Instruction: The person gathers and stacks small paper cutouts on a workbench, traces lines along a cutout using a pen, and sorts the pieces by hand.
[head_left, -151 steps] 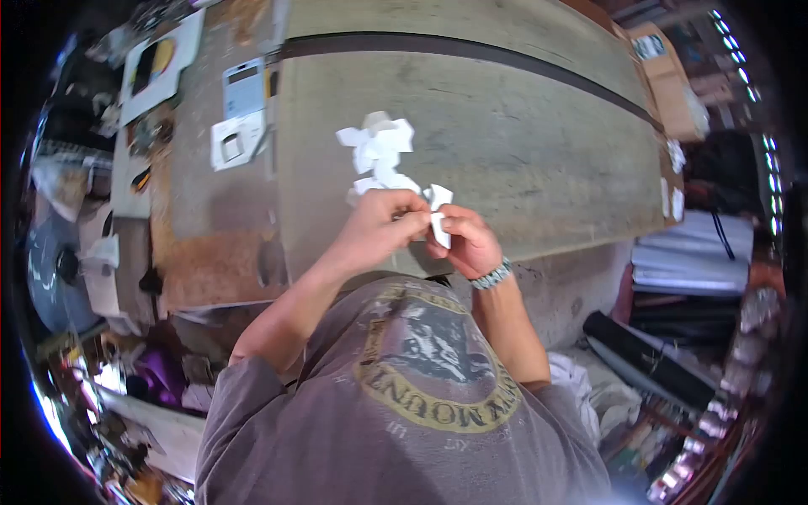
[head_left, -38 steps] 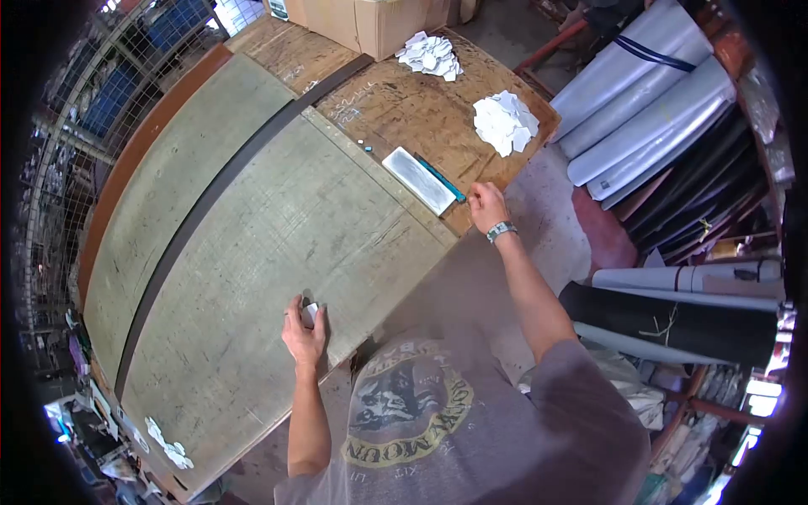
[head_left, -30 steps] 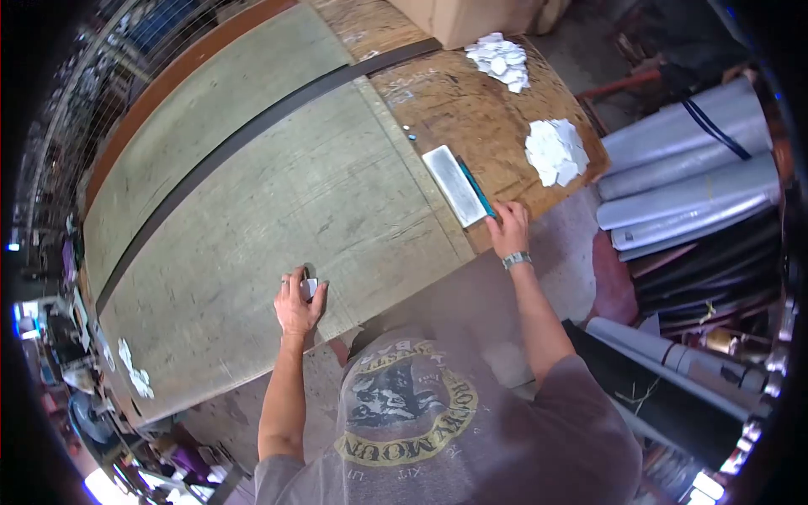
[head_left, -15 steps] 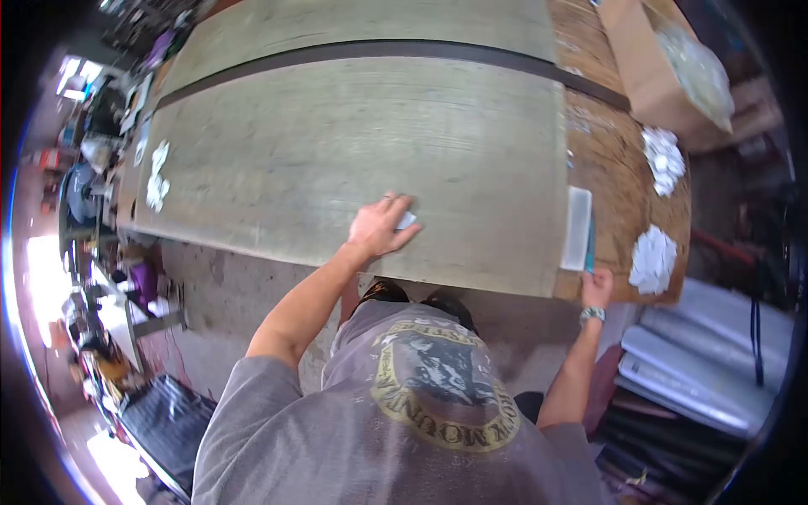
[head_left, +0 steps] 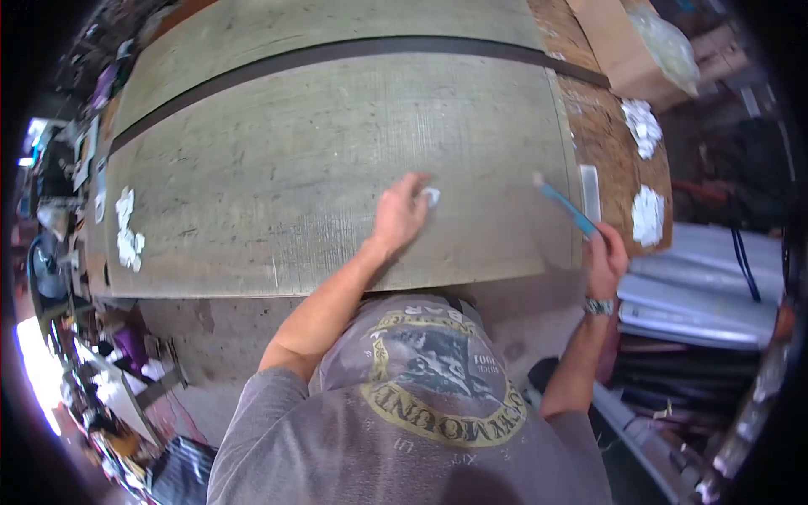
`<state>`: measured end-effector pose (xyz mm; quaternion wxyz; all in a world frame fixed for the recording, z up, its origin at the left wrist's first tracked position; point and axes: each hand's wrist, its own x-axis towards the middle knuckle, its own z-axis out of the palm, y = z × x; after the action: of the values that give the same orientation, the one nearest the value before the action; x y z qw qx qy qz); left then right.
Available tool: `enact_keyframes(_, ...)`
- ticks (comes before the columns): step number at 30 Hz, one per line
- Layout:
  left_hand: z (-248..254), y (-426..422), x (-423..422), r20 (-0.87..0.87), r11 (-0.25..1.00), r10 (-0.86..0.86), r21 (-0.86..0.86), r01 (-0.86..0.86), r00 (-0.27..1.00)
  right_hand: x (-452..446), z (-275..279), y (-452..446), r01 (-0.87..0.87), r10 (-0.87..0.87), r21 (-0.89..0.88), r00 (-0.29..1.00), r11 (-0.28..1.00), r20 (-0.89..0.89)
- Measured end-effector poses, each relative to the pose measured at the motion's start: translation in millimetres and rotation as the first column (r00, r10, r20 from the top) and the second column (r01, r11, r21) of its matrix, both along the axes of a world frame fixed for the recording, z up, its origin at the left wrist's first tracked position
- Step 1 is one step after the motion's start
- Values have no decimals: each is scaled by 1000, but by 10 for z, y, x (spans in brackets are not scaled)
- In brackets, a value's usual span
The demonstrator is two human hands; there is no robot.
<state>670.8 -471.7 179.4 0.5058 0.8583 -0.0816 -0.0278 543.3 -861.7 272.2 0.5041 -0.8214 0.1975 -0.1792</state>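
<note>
My right hand (head_left: 604, 252) grips a thin brush (head_left: 568, 206) with a teal handle. The pale tip points left and up over the right part of the greenish-grey mat (head_left: 337, 168). Over the middle of that mat, my left hand (head_left: 401, 212) is curled, with thumb and fingers closed at a small white piece (head_left: 432, 197). Motion blurs those fingertips somewhat. A narrow, whitish shallow tray (head_left: 590, 192) lies just beyond my right hand, at the mat's right edge.
Two piles of white pieces (head_left: 642, 128) (head_left: 648, 215) lie on the wooden tabletop (head_left: 606, 126) at the right. More white pieces (head_left: 126, 231) are at the left. A dark strip (head_left: 337, 52) crosses the mat. A cardboard box (head_left: 619, 50) stands back right; silvery rolls (head_left: 699, 295) lie below.
My right hand has lifted the brush from beside the tray and swung its tip left over the mat. My left hand's fingers have curled in at the white piece. The view has shifted.
</note>
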Motion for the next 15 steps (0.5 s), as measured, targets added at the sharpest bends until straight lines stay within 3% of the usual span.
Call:
enact_keyframes(3,72,341,290,-107,998,-26,59,33,994,280,51,726,-105,101,-67,993,992,-62)
enact_keyframes(4,77,430,314,-42,996,-19,82,23,999,415,49,911,-147,141,-80,987,986,-72)
enact_keyframes(6,87,571,345,90,990,-23,139,10,996,631,181,1206,-198,182,-276,980,940,-83)
enact_keyframes(7,150,622,337,26,993,-36,117,33,999,688,224,1317,-218,198,-370,976,903,-94)
enact_keyframes(10,86,695,292,124,992,-84,106,71,989,868,248,1510,-234,225,-378,972,896,-69)
enact_keyframes(13,4,616,215,248,954,-175,283,101,953,998,64,1516,-201,194,-267,980,942,-51)
enact_keyframes(15,-9,541,196,268,946,-138,322,46,953,1080,-4,1548,-141,131,-166,989,976,-69)
